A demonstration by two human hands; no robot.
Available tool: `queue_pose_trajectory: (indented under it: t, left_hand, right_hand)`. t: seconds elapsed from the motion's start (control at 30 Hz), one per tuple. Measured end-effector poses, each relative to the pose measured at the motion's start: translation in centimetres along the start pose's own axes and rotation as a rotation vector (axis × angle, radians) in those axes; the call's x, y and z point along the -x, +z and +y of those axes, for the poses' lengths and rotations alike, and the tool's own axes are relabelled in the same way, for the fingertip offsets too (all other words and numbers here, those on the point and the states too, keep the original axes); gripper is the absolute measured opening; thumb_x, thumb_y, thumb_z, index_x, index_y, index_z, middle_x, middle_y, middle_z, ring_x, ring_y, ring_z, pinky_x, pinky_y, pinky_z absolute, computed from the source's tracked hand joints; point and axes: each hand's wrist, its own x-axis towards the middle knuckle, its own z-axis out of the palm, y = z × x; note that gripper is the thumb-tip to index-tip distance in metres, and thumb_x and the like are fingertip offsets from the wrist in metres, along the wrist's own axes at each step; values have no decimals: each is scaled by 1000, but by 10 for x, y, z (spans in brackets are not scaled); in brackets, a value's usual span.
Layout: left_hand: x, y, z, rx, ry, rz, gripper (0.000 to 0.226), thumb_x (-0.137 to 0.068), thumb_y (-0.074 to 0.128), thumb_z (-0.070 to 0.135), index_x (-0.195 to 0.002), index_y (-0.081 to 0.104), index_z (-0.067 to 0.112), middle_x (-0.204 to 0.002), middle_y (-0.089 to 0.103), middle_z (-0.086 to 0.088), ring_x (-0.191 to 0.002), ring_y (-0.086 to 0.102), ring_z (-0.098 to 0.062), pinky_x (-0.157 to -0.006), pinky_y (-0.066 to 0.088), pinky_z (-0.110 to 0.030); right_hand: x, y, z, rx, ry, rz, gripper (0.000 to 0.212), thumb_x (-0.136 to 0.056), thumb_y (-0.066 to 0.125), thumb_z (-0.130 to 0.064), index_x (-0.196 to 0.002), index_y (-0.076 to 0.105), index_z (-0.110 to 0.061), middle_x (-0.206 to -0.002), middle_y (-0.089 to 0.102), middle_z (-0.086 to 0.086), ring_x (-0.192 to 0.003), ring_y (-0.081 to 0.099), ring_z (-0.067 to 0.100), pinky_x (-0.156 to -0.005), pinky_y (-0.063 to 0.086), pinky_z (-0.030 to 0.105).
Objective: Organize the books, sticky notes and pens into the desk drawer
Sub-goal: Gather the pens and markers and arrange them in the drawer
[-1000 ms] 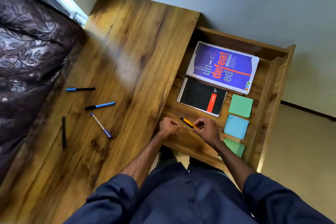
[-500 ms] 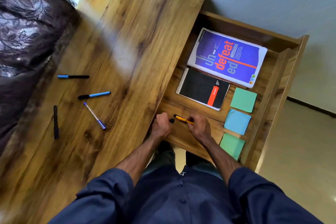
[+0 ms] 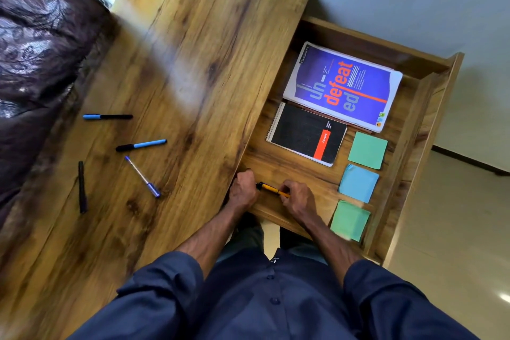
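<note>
- The slim orange pen with a black tip (image 3: 272, 189) hangs low over the front of the open wooden desk drawer (image 3: 397, 157), pinched in the right hand (image 3: 298, 197).
- The left hand (image 3: 244, 190) is fisted at its tip, contents hidden, probably capping it.
- Four pens wait on the wooden desktop (image 3: 179, 63).

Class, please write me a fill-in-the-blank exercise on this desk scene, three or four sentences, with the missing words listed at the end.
1. The number of pens lying on the desk top is ____.
2. In the drawer, the sticky note pad between the two green pads is ____.
3. The black notebook has a stripe coloured ____.
4. The right hand and the left hand hold a pen coloured ____.

Missing words: four; blue; red; orange
</note>
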Motion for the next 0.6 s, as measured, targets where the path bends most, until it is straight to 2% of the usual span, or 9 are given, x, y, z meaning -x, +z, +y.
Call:
queue_pose_trajectory:
  t: [0.13, 0.3, 0.43, 0.6]
  left_hand:
    - [-2, 3, 0, -86, 67, 0, 16, -97, 57, 13, -112, 58, 10, -111, 65, -11, -99, 66, -28, -74, 47, -33]
    - [-6, 12, -6, -129, 163, 0, 12, -101, 49, 10, -111, 54, 9, -111, 59, -9, -96, 63, -26, -74, 52, -32]
    - [-10, 14, -9, -127, 199, 1, 20, -97, 60, 15, -115, 52, 11, -116, 55, -11, -97, 60, -26, -73, 47, -30]
    - [-7, 15, -9, -230, 214, -31, 17, -97, 61, 16, -112, 54, 11, -115, 56, -10, -97, 60, -25, -76, 48, -33]
  right_hand:
    - [3, 2, 2, -23, 8, 15, 17, -83, 77, -16, -97, 73, -23, -97, 73, -4, -87, 65, 11, -77, 57, 31]
    - [3, -6, 9, -70, 59, 84, 18, -81, 79, -15, -96, 74, -22, -94, 74, -5, -86, 67, 11, -77, 58, 32]
    - [2, -12, 15, -71, 85, 108, 16, -80, 79, -15, -94, 74, -23, -90, 74, -5, -82, 67, 11, -73, 57, 30]
    - [2, -12, 13, -68, 78, 91, 17, -81, 79, -15, -94, 73, -23, -91, 72, -6, -83, 65, 9, -73, 58, 31]
